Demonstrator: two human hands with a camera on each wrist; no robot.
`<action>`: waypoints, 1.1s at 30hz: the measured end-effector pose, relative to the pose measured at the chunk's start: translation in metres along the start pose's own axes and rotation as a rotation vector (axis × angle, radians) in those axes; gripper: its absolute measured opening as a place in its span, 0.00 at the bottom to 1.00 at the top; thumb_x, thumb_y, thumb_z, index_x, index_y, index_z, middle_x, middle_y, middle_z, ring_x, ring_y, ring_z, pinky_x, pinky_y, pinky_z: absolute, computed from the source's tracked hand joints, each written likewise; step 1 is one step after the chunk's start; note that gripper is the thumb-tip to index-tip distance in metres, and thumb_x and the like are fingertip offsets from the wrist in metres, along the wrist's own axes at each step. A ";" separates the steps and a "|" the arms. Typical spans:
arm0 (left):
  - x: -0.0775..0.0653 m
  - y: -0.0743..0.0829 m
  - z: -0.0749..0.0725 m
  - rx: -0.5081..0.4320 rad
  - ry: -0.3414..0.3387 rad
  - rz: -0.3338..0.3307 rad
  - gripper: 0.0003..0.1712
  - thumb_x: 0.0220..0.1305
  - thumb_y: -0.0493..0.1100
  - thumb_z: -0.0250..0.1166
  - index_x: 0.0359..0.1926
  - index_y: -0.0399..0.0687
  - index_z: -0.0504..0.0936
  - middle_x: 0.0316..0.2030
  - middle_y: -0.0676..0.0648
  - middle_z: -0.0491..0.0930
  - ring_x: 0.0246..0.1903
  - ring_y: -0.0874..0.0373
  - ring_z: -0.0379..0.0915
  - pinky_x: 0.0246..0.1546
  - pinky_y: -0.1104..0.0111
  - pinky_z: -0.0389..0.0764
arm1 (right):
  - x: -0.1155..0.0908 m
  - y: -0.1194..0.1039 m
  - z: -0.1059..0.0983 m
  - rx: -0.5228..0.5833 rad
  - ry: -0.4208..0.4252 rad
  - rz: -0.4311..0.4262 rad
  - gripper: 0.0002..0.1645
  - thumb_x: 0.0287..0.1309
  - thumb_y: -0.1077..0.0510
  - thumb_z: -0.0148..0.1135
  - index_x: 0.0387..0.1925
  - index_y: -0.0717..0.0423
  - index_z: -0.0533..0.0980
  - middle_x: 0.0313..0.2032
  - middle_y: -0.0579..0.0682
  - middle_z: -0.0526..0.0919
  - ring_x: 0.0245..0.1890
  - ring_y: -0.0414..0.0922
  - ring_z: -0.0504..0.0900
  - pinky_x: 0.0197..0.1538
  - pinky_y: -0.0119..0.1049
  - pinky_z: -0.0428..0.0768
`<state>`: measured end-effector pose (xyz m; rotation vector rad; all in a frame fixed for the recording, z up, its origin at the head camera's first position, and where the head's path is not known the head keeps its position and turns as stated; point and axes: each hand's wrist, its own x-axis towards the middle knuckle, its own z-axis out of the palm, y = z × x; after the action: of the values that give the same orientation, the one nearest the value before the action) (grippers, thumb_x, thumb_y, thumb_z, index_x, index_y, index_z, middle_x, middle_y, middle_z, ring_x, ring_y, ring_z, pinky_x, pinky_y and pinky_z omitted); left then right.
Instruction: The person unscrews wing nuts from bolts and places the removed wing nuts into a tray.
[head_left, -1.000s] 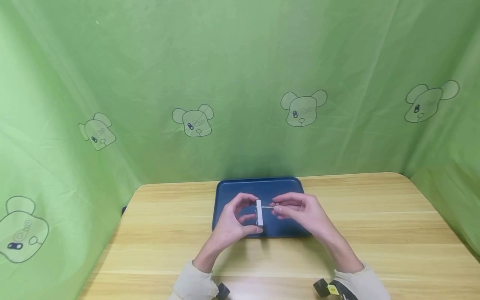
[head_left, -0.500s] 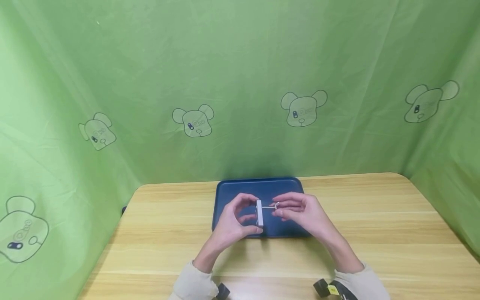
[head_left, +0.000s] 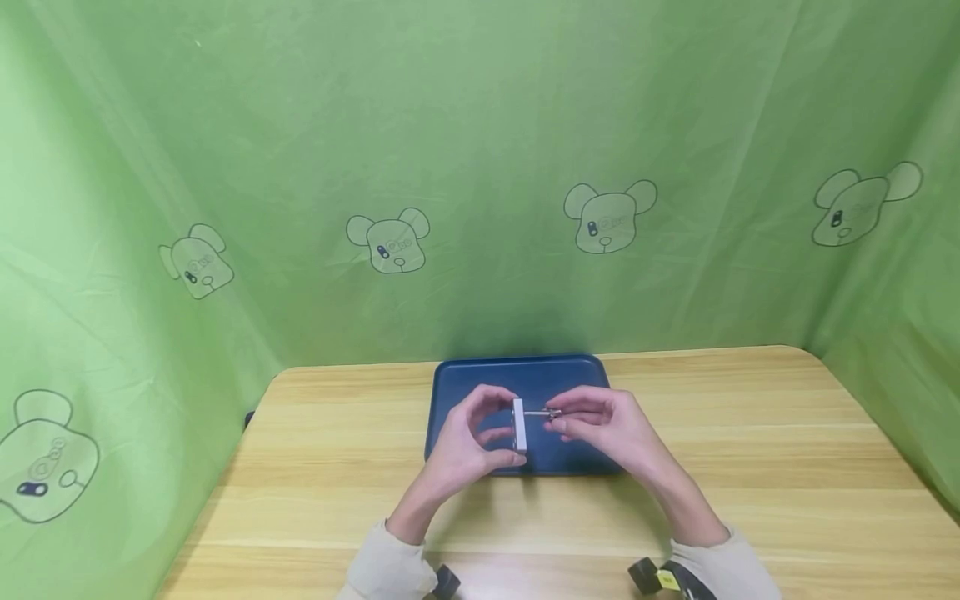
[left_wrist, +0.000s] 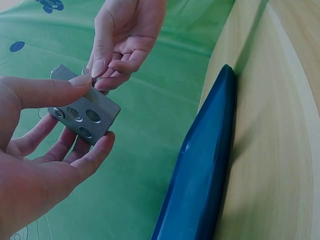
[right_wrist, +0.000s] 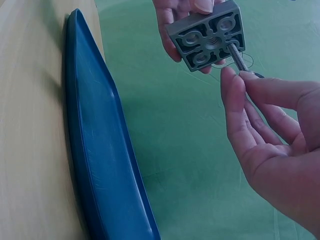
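My left hand (head_left: 468, 437) grips a small square grey metal block (left_wrist: 92, 107) by its edges, thumb on one side and fingers on the other. Several round holes go through the block, and the right wrist view shows its ribbed, recessed face. A threaded screw (right_wrist: 237, 57) with what looks like a winged head sticks out of a corner hole on that face. The thumb and fingertips of my right hand (head_left: 603, 421) pinch the screw at its head end, partly hiding the head. Both hands are held up above the blue tray (head_left: 480, 372).
The shallow blue tray lies near the back edge of the light wooden table (head_left: 352, 467). Green cloth (head_left: 480, 150) printed with bear heads hangs behind the table and at both sides.
The screw's winged head has turned between my right fingertips, which have shifted slightly around it. The block and my left hand have stayed in place.
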<state>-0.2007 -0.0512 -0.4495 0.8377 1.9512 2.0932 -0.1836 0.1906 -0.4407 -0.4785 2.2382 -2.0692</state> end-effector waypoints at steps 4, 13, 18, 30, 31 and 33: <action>0.000 0.000 0.000 0.003 0.003 -0.002 0.40 0.42 0.15 0.73 0.59 0.37 0.74 0.57 0.38 0.75 0.60 0.46 0.73 0.59 0.56 0.85 | -0.001 -0.001 0.001 -0.003 0.007 0.029 0.19 0.61 0.66 0.70 0.51 0.72 0.80 0.50 0.73 0.82 0.44 0.50 0.89 0.49 0.41 0.90; 0.001 -0.002 0.000 0.001 -0.004 0.006 0.40 0.41 0.16 0.73 0.59 0.36 0.74 0.58 0.32 0.74 0.60 0.46 0.73 0.59 0.55 0.85 | 0.000 -0.002 0.002 0.018 0.022 0.042 0.20 0.71 0.59 0.62 0.52 0.74 0.78 0.48 0.70 0.85 0.44 0.51 0.89 0.51 0.45 0.89; 0.000 -0.002 0.000 0.000 -0.001 0.005 0.40 0.41 0.16 0.73 0.58 0.36 0.74 0.57 0.35 0.75 0.60 0.46 0.73 0.59 0.55 0.85 | 0.000 -0.003 0.002 0.011 0.027 0.038 0.19 0.70 0.59 0.63 0.52 0.74 0.79 0.47 0.71 0.84 0.43 0.51 0.89 0.50 0.44 0.90; 0.000 -0.002 0.001 -0.004 0.006 -0.009 0.40 0.41 0.15 0.73 0.58 0.37 0.74 0.57 0.38 0.76 0.60 0.47 0.73 0.59 0.56 0.85 | -0.002 -0.003 0.001 0.021 0.029 0.046 0.23 0.60 0.63 0.72 0.53 0.73 0.78 0.49 0.67 0.85 0.43 0.50 0.89 0.49 0.42 0.90; 0.000 -0.002 0.001 -0.006 0.005 -0.009 0.40 0.41 0.15 0.73 0.58 0.37 0.74 0.57 0.37 0.75 0.60 0.47 0.73 0.59 0.56 0.85 | -0.002 -0.003 0.001 0.018 0.030 0.049 0.23 0.60 0.63 0.72 0.53 0.73 0.78 0.49 0.67 0.85 0.43 0.50 0.89 0.49 0.42 0.90; 0.000 -0.002 0.002 -0.006 0.003 -0.010 0.40 0.41 0.15 0.72 0.58 0.36 0.74 0.57 0.36 0.75 0.60 0.47 0.73 0.59 0.56 0.84 | -0.002 -0.003 0.001 0.011 0.032 0.054 0.23 0.60 0.63 0.72 0.53 0.73 0.79 0.49 0.68 0.85 0.43 0.49 0.89 0.48 0.42 0.90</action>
<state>-0.2002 -0.0495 -0.4510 0.8223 1.9462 2.0951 -0.1810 0.1901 -0.4382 -0.3832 2.2299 -2.0765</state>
